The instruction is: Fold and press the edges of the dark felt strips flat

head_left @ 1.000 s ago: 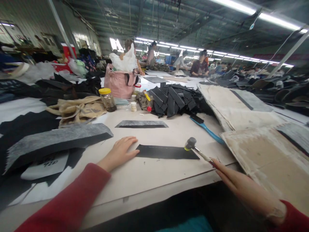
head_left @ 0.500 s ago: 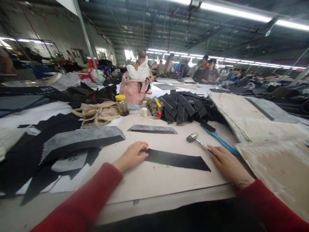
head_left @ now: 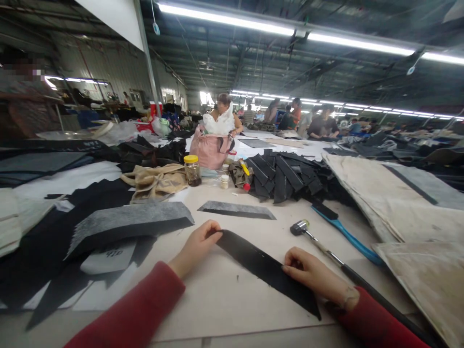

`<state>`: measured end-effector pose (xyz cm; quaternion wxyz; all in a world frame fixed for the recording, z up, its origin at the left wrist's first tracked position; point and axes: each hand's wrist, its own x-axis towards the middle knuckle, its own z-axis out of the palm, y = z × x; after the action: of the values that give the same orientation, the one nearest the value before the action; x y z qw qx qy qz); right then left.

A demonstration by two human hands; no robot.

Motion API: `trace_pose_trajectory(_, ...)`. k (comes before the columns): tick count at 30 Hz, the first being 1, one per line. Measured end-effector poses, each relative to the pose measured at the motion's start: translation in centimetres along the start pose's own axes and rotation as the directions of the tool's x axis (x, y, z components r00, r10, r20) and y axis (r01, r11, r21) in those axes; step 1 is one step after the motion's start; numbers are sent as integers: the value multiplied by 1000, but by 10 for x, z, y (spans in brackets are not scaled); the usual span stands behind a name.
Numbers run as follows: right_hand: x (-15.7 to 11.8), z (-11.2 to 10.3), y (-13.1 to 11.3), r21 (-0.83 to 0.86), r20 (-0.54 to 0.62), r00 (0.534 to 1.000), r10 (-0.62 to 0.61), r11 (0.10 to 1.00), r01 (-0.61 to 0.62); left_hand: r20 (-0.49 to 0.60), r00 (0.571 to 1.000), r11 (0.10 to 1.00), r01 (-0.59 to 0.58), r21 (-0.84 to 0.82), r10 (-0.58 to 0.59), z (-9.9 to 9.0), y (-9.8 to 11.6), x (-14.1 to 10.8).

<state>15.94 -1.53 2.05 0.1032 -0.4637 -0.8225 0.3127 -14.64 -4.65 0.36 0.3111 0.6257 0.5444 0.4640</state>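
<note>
A long black fabric strip (head_left: 259,263) with slanted ends is held between my two hands. My left hand (head_left: 199,244) pinches its upper left corner between thumb and fingers. Toward the other end, my right hand (head_left: 315,275) is closed on the strip's upper edge. Right of that hand lies a hammer (head_left: 326,253) with a round head and a dark handle, partly covered by my right forearm. Farther off, a grey-faced black strip (head_left: 237,210) rests on the board. A larger grey-and-black piece (head_left: 134,222) lies to the left, over dark fabric.
A blue-handled brush (head_left: 348,234) lies at the right, next to stacked pale sheets (head_left: 384,198). Behind are a heap of dark strips (head_left: 286,176), a yellow-lidded jar (head_left: 192,171), a tan cloth (head_left: 155,181) and a pink bag (head_left: 210,150). Other people work farther back.
My right hand has left the hammer, which now lies on the board, and has taken hold of the black strip. The strip's right end has swung toward me. The view has shifted.
</note>
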Motion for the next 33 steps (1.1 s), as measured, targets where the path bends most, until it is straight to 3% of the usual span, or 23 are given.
trace_pose_trajectory(4, 9, 2, -14, 192, 47, 999, -21, 981, 12, -151, 987, 996, 43, -78, -54, -7, -4, 6)
trace_pose_trajectory(7, 19, -1, -23, 196, -118, 984, -131, 969, 152, -271, 955, 986, 85, -140, -121, -13, -7, 10)
trace_pose_trajectory(9, 33, -13, -27, 169, -267, 950, -165, 962, 215, -346, 920, 975, 125, -182, -183, -16, -10, 13)
trace_pose_trajectory(12, 70, -54, -31, 161, -441, 884, -155, 955, 248, -373, 892, 958, 178, -227, -254, -16, -13, 17)
trace_pose_trajectory(15, 120, -123, -30, 147, -596, 795, -113, 958, 247, -287, 922, 958, 211, -196, -261, -13, -17, 20)
trace_pose_trajectory(17, 150, -169, -27, 114, -620, 782, -70, 977, 178, -232, 945, 970, 202, -138, -230, -11, -19, 21)
trace_pose_trajectory(19, 171, -197, -24, -80, -735, 672, -92, 996, 50, -206, 960, 981, 178, -70, -189, -9, -20, 22)
trace_pose_trajectory(20, 177, -200, -23, -193, -759, 632, -154, 981, 7, -198, 965, 985, 169, -33, -172, -8, -21, 21)
trace_pose_trajectory(21, 181, -195, -24, -301, -736, 639, -225, 953, -11, -184, 970, 987, 162, 5, -158, -8, -22, 21)
trace_pose_trajectory(23, 180, -161, -29, -454, -575, 745, -337, 890, 53, -133, 982, 987, 143, 73, -132, -8, -24, 20)
trace_pose_trajectory(25, 174, -106, -38, -584, -236, 856, -459, 771, 253, -74, 992, 987, 114, 116, -106, -8, -26, 19)
trace_pose_trajectory(27, 166, -48, -49, -656, 91, 859, -504, 619, 432, -39, 996, 986, 87, 144, -83, -8, -27, 18)
trace_pose_trajectory(28, 162, -23, -55, -685, 182, 864, -469, 571, 453, -34, 997, 984, 77, 158, -73, -8, -27, 17)
trace_pose_trajectory(30, 158, 13, -67, -763, 209, 896, -391, 508, 399, -30, 998, 981, 54, 188, -49, -8, -27, 16)
trace_pose_trajectory(33, 160, 31, -81, -810, 187, 927, -325, 483, 333, -39, 999, 974, 32, 225, -23, -7, -25, 15)
